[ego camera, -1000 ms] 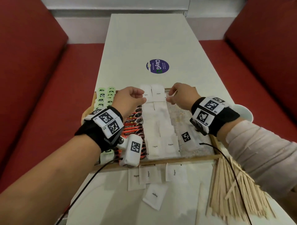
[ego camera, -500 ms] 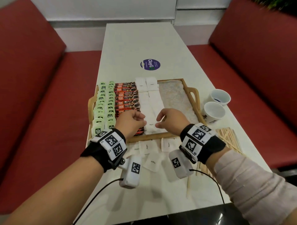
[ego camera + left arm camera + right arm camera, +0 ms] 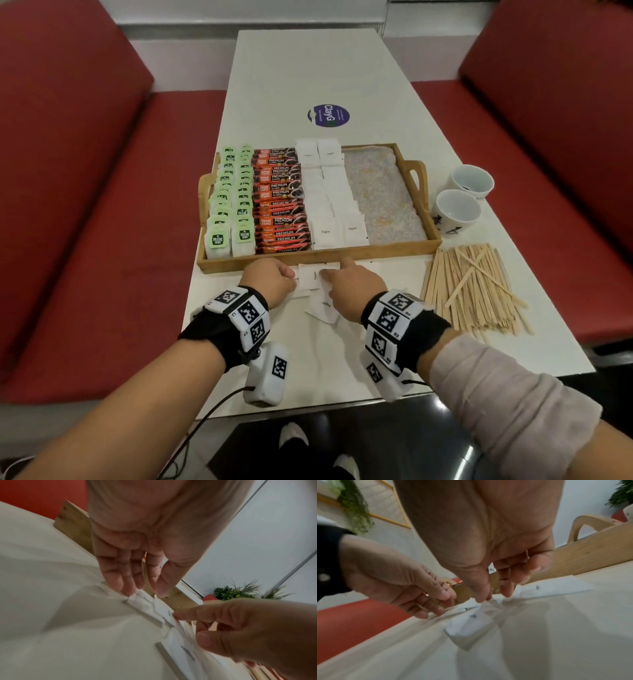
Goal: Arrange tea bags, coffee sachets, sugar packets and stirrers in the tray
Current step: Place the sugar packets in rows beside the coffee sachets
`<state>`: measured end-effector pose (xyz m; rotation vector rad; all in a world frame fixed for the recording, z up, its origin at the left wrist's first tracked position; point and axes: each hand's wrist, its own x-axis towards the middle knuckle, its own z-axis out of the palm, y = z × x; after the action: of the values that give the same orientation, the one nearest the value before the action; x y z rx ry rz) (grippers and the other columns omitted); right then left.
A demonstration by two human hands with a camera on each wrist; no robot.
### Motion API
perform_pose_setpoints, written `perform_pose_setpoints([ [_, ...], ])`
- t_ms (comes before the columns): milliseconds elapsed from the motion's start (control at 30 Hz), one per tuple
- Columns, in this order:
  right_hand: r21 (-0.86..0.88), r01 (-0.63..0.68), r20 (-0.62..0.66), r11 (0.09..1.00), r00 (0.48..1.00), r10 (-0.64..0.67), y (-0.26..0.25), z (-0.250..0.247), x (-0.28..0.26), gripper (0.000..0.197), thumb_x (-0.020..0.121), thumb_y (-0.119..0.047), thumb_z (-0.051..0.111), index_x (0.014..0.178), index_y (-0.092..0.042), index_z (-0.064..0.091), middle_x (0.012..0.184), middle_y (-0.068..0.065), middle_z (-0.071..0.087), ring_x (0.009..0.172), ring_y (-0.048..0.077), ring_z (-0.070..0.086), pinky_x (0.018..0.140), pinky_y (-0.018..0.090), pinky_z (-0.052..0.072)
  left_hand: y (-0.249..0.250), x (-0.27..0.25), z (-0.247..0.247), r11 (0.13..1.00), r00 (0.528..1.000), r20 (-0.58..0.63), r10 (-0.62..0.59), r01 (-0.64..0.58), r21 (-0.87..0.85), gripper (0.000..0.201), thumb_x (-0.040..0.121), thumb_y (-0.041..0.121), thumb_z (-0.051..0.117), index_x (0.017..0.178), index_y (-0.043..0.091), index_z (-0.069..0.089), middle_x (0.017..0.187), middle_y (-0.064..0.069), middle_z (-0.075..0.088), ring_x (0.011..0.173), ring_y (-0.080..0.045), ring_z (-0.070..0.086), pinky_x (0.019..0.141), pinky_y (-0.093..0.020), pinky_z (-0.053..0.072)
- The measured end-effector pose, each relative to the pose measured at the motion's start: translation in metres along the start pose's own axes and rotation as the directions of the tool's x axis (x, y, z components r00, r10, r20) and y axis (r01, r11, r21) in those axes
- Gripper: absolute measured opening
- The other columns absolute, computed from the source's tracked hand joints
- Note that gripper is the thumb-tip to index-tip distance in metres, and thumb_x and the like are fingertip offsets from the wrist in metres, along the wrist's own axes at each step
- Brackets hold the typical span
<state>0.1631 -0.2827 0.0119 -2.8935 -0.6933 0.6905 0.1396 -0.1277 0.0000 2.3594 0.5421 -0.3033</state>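
Note:
The wooden tray [image 3: 342,255] holds rows of green tea bags [image 3: 233,202], orange coffee sachets [image 3: 279,202] and white sugar packets [image 3: 329,202]; its right part is bare. Loose sugar packets [image 3: 310,275] lie on the table just in front of the tray. My left hand [image 3: 293,277] has its fingertips [image 3: 132,592] down on one packet with the thumb at its raised edge. My right hand [image 3: 334,270] pinches the crumpled edge of a neighbouring sugar packet [image 3: 489,601] between thumb and forefinger. A pile of wooden stirrers [image 3: 472,287] lies to the right.
Two white cups [image 3: 455,212] stand right of the tray, beyond the stirrers. A round purple sticker [image 3: 329,115] sits on the white table behind the tray. Red benches run along both sides. The near table edge is close behind my wrists.
Both hands came back from the far end of the sugar rows, over the tray's near rim, down to the loose packets on the table.

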Motion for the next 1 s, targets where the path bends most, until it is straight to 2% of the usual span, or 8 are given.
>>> perform_pose_setpoints([
  [200,-0.021,0.025,-0.029,0.999,0.999,-0.026,-0.006,0.01,-0.01,0.03,0.093,-0.013,0.047,0.121,-0.018,0.056,0.118,0.009,0.043,0.097,0.029,0.057,0.077,0.035,0.047,-0.007,-0.004,0.008,0.995,0.997,-0.028,-0.074,0.076,0.064,0.03,0.078,0.02,0.073,0.104,0.014,0.06,0.122,-0.009,0.054,0.104,-0.023,0.057,0.087,-0.029,0.044],
  [367,0.107,0.037,-0.103,0.994,0.994,-0.026,-0.013,0.007,-0.001,0.038,0.091,-0.019,0.058,0.128,-0.016,0.048,0.126,0.005,0.047,0.107,0.028,0.056,0.086,0.038,0.048,-0.004,-0.007,0.009,0.989,0.993,-0.066,-0.097,0.104,0.107,0.042,0.072,0.018,0.078,0.106,0.013,0.053,0.115,-0.009,0.053,0.099,-0.024,0.056,0.079,-0.029,0.044],
  [567,0.051,0.037,-0.138,0.998,0.99,-0.029,-0.017,0.017,0.008,0.042,0.087,-0.009,0.06,0.127,-0.012,0.045,0.123,0.007,0.047,0.109,0.027,0.054,0.079,0.036,0.047,0.003,-0.003,0.009,0.981,0.984,-0.005,-0.178,0.178,0.075,0.043,0.075,0.015,0.076,0.109,0.01,0.05,0.111,-0.007,0.061,0.102,-0.024,0.058,0.077,-0.027,0.044],
  [667,0.098,0.033,-0.118,0.995,0.993,-0.022,-0.015,0.013,0.011,0.041,0.087,-0.01,0.061,0.126,-0.013,0.049,0.122,0.008,0.044,0.106,0.027,0.054,0.082,0.037,0.049,0.004,-0.004,0.007,0.973,0.979,0.031,-0.203,0.198,0.117,0.022,0.08,0.017,0.072,0.081,0.015,0.05,0.097,-0.004,0.059,0.093,-0.02,0.056,0.078,-0.025,0.043],
  [733,0.119,0.043,-0.096,0.992,0.995,-0.032,-0.014,0.011,0.013,0.039,0.086,-0.009,0.062,0.124,-0.013,0.051,0.121,0.008,0.043,0.104,0.028,0.055,0.083,0.037,0.049,0.004,-0.002,0.008,0.971,0.979,0.043,-0.197,0.189,0.148,0.023,0.083,0.018,0.068,0.07,0.017,0.049,0.089,-0.002,0.057,0.091,-0.02,0.054,0.079,-0.024,0.042],
  [800,0.133,0.048,-0.087,0.99,0.996,-0.036,-0.012,0.01,0.014,0.037,0.086,-0.008,0.062,0.121,-0.012,0.053,0.119,0.009,0.044,0.102,0.029,0.055,0.082,0.035,0.047,0.003,-0.001,0.009,0.975,0.98,0.058,-0.19,0.181,0.132,0.004,0.085,0.017,0.066,0.088,0.014,0.066,0.101,-0.004,0.064,0.1,-0.021,0.059,0.084,-0.025,0.044],
  [867,0.175,0.046,-0.095,0.983,0.995,-0.029,-0.009,0.009,0.014,0.033,0.086,-0.009,0.062,0.118,-0.011,0.055,0.117,0.009,0.046,0.102,0.031,0.055,0.08,0.034,0.044,0.002,0.002,0.012,0.974,0.982,0.044,-0.181,0.173,0.148,0.019,0.087,0.018,0.062,0.103,0.01,0.071,0.109,-0.004,0.067,0.105,-0.022,0.06,0.084,-0.027,0.046],
  [1000,0.304,0.039,-0.138,0.952,0.99,0.004,0.001,0.003,0.011,0.014,0.089,-0.007,0.054,0.099,-0.014,0.06,0.111,0.01,0.059,0.097,0.028,0.057,0.073,0.028,0.038,0.0,0.006,0.016,0.973,0.98,0.047,-0.194,0.186,0.14,0.026,0.09,0.017,0.051,0.101,0.004,0.07,0.106,-0.011,0.069,0.099,-0.026,0.063,0.078,-0.029,0.047],
])
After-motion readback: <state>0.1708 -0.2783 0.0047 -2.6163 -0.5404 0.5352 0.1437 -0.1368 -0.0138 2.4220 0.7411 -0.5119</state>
